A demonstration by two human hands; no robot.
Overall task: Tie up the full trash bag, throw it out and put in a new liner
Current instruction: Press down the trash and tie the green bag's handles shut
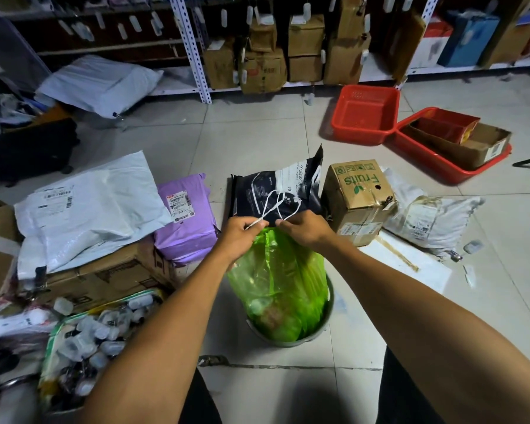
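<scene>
Tying step: left hand point(238, 232) and right hand point(305, 229) pinch white drawstring point(276, 203) above green trash bag point(280, 280) in bin point(325, 327); next, cinch knot.

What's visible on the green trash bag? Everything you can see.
The green trash bag is thin, translucent, crinkled plastic, with dim contents showing through low down. It stands upright in a round grey bin on the tiled floor, its body pulled above the rim. The top is gathered to a neck where a white drawstring loops out. The left hand and right hand each pinch the string at the neck.
</scene>
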